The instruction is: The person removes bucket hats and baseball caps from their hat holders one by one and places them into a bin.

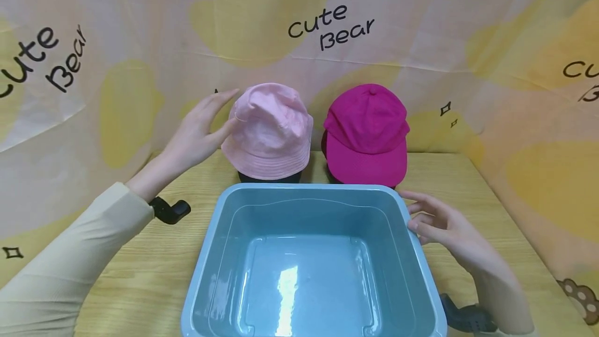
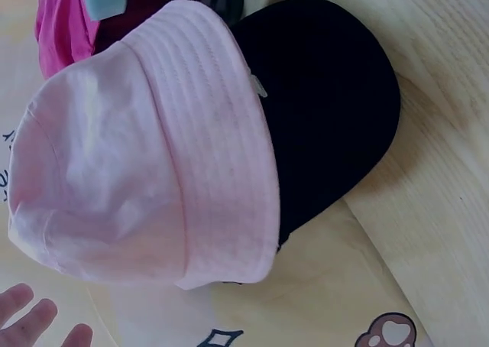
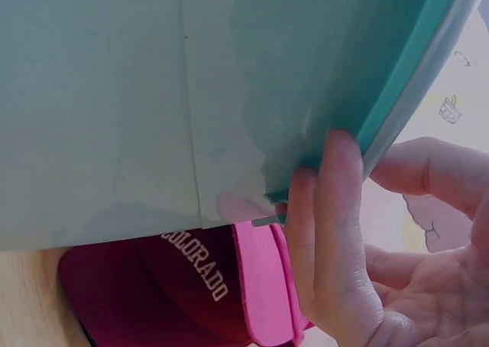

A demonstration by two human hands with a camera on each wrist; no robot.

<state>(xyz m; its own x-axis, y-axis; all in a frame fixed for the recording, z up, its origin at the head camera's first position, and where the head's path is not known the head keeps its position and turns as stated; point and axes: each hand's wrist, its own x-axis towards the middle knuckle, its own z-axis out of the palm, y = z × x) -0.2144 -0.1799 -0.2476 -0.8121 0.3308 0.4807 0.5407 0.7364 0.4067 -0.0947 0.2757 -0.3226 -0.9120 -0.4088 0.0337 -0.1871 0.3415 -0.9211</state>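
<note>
A pale pink bucket hat point(image 1: 271, 129) sits over a black cap point(image 2: 328, 102), whose brim juts out beneath it. My left hand point(image 1: 201, 129) is at the hat's left side, fingers extended and spread; whether the thumb touches the fabric cannot be told. In the left wrist view its fingertips point(image 2: 44, 320) show apart from the hat. My right hand point(image 1: 440, 225) holds the right rim of a blue plastic basin point(image 1: 309, 187) near the far corner, thumb at the lip and fingers against the outer wall point(image 3: 114, 118).
Behind the basin, right of the bucket hat, a magenta cap point(image 1: 367, 124) rests over a maroon cap point(image 3: 183, 286) lettered COLORADO. A patterned cloth point(image 1: 421, 30) hangs close behind both stacks. Wooden tabletop point(image 1: 145, 264) shows on either side of the basin.
</note>
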